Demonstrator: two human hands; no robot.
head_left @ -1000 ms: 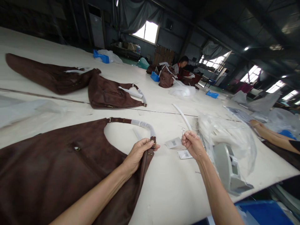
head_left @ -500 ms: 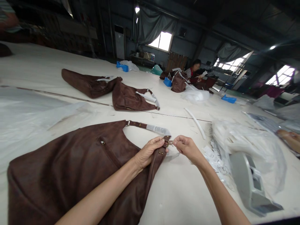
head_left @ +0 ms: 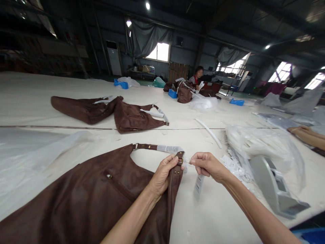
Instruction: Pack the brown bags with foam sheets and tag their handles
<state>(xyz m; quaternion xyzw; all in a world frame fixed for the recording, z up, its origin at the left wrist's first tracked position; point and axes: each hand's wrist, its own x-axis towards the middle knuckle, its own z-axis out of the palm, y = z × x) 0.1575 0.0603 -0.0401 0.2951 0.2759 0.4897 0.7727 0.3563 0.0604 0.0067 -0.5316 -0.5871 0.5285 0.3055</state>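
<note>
- The large brown bag (head_left: pixel 76 200) lies on the pale table (head_left: pixel 215 217) directly in front of the person, its body reaching to the lower left edge of view.
- The left hand (head_left: pixel 164 174) is clamped on the bag's upper right corner, thumb on top, right beside the buckle (head_left: pixel 180 160).
- The right hand (head_left: pixel 208 165) is near the left but apart from it, thumb and fingers pinching a thin pale string (head_left: pixel 189 162) next to the buckle; whether the string passes through the buckle is too small to tell.
- A printed white tag (head_left: pixel 199 185), blurred, hangs just below the right hand.
- The strap (head_left: pixel 146 146) arches away from the bag, partly wrapped in whitish material.
- To the right of the right hand lie a heap of small white tags (head_left: pixel 235 167), a clear plastic bag (head_left: pixel 243 142) and a grey dispenser-like object (head_left: pixel 274 188).
- A curved white strip (head_left: pixel 209 134) rests beyond the hands.
- Farther off, two brown bags (head_left: pixel 86 110) lie side by side, touching.
- A co-worker (head_left: pixel 198 76) is at the far side, behind more brown bags (head_left: pixel 185 91).
</note>
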